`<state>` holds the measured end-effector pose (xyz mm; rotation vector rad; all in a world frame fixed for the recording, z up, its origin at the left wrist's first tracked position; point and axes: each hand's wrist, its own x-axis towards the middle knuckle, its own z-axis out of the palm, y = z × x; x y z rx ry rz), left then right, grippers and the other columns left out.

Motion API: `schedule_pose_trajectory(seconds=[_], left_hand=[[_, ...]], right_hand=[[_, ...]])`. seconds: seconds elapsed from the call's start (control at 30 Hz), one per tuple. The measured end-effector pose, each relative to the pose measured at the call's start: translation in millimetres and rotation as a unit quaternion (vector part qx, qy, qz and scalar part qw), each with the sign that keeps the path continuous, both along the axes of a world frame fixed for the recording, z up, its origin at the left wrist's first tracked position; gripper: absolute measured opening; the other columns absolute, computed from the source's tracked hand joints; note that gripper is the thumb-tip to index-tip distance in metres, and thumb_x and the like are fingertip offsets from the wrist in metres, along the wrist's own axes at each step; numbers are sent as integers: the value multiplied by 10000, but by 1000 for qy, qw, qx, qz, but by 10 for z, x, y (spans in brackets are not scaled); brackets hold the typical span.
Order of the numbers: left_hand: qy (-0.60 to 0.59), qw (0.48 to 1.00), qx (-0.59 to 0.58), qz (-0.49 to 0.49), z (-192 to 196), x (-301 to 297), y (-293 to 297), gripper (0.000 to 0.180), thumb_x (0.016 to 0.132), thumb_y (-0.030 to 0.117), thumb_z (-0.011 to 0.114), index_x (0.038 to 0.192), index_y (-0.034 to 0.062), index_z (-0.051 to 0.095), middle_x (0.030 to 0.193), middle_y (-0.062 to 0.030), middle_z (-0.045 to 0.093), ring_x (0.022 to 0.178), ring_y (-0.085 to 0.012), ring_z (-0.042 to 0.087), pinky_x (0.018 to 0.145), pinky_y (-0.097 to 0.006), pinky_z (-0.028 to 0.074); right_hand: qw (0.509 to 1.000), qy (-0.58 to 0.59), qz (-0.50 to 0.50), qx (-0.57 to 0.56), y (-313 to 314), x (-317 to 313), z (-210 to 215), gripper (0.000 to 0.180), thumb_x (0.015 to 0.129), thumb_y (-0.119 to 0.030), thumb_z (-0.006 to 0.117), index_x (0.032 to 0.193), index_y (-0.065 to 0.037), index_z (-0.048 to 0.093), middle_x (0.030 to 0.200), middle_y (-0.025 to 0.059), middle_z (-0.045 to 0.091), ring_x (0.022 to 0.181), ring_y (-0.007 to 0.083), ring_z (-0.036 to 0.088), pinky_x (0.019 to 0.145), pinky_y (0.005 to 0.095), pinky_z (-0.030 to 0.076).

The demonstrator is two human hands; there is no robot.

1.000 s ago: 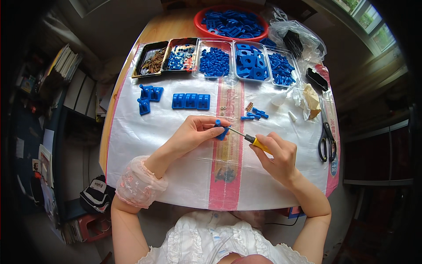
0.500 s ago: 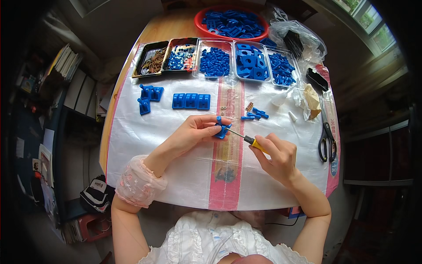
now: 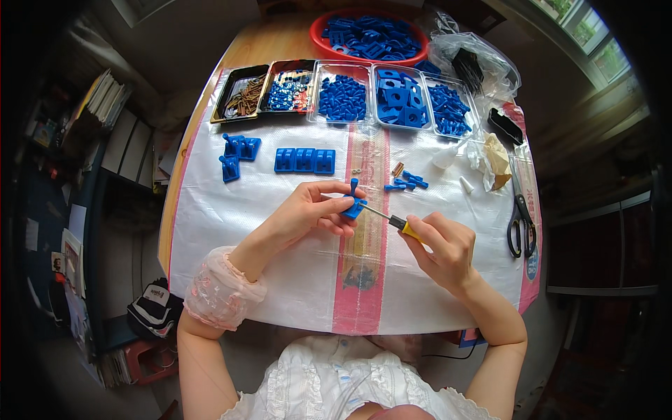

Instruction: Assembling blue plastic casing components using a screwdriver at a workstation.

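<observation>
Blue plastic bracket (image 3: 354, 204), pinched in left hand (image 3: 308, 213) above table (image 3: 210, 77) centre w/ right hand (image 3: 441, 248) gripping yellow-handled screwdriver (image 3: 392, 221) against it: tip could slip & jab fingers.

I see a blue plastic part (image 3: 353, 204) pinched in my left hand (image 3: 308, 213), and a screwdriver (image 3: 399, 223) with a yellow-and-black handle in my right hand (image 3: 442, 246). The sheet (image 3: 266, 231) over the wooden table (image 3: 259, 49) is white with a pink stripe down its middle — pink edges too. Blue pieces fill the red bowl (image 3: 323, 35) and the clear trays (image 3: 343, 98). The scissors (image 3: 521, 220) are black.
</observation>
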<state>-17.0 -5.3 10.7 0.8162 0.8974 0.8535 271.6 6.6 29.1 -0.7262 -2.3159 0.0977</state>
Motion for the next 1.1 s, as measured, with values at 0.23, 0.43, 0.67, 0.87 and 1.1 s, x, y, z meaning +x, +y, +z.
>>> schedule_pose_trajectory(seconds=[0.23,0.43,0.67,0.87,1.1], left_hand=[[-14,1000,3,-12,-11,-22,9,334,1018,171,664,1305,1,655,1049,-145,748,887,-180,769,750,-227,643],[4,1000,16,7,10,54,-10,285,1033,126,636,1293,11,665,1092,-130,728,1002,-156,722,870,-281,632],[35,999,9,-22,24,34,-12,255,1043,122,622,1273,20,661,958,-67,706,768,-77,683,719,-196,580],[52,998,36,-8,-72,91,-45,231,1039,101,625,1250,15,663,882,-38,699,669,-36,627,613,-163,516],[68,996,64,2,-76,103,-49,233,1041,62,604,1260,-5,644,872,-50,682,687,-55,639,622,-172,523]], right_hand=[[1000,1,-3,-2,-8,-3,-17,350,707,-21,878,1020,-30,722,742,66,660,565,204,629,483,317,445],[1000,-9,1,4,-5,-16,3,326,719,-39,875,1008,-28,724,727,65,643,538,203,598,473,323,427],[1000,3,18,16,-31,-55,-63,248,779,-60,825,994,-23,709,697,28,543,505,162,532,438,324,384],[999,-25,2,-30,-140,-80,6,286,754,-3,835,1003,3,694,742,75,621,530,221,588,476,322,442],[980,76,-15,-185,-143,-136,-52,246,776,33,824,971,13,676,775,122,636,620,260,662,533,334,496]])
